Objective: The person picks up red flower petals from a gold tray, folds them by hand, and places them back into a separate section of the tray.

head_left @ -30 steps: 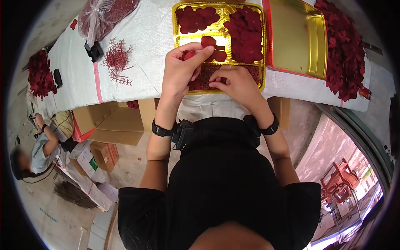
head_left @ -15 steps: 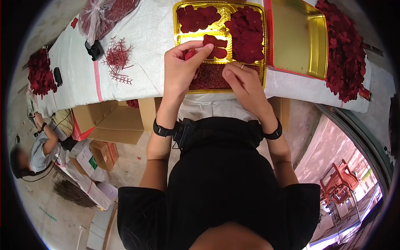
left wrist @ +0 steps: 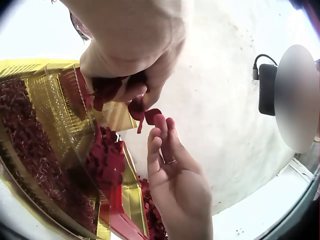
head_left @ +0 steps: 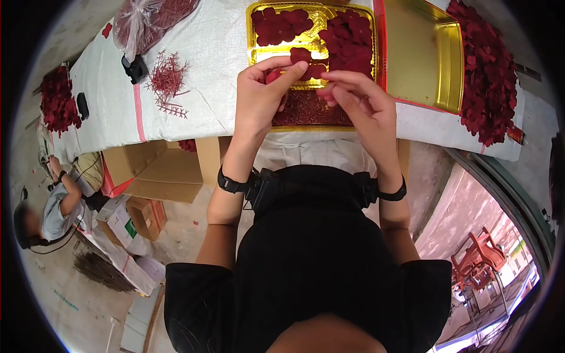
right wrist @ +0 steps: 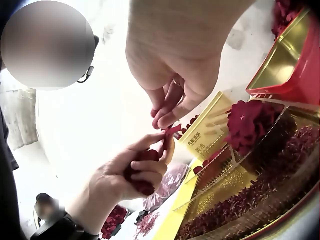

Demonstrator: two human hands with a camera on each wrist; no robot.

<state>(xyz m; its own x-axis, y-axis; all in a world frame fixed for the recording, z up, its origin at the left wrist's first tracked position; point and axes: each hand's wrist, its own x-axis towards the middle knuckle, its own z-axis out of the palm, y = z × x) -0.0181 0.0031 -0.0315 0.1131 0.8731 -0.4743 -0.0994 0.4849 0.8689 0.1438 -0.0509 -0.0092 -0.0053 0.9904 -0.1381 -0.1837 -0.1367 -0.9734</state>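
My left hand (head_left: pixel 259 97) pinches a dark red flower-shaped piece (head_left: pixel 300 56) between thumb and index finger, above a gold compartment tray (head_left: pixel 321 127). More red pieces (right wrist: pixel 145 172) are gathered in its curled fingers. My right hand (head_left: pixel 368 106) is raised over the tray's right part, its fingertips right at the edge of the held piece; thumb and index finger stand apart in the head view. Stacked red flower pieces (head_left: pixel 347 44) fill the tray's right compartment, and others (head_left: pixel 282 26) lie at its back left. Small dark red bits (head_left: pixel 303 109) cover the front compartment.
A red-edged gold box (head_left: pixel 415 56) stands right of the tray, with a heap of red pieces (head_left: pixel 482 76) beyond. Branched red stems (head_left: pixel 168 79) and a plastic bag (head_left: pixel 141 26) lie at left. An open carton (head_left: pixel 165 170) stands below the table; another person (head_left: pixel 56 212) sits far left.
My right hand has lifted away from the front compartment, first rightward, then up to the red piece in my left hand. The left hand has stayed nearly in place, keeping its grip.
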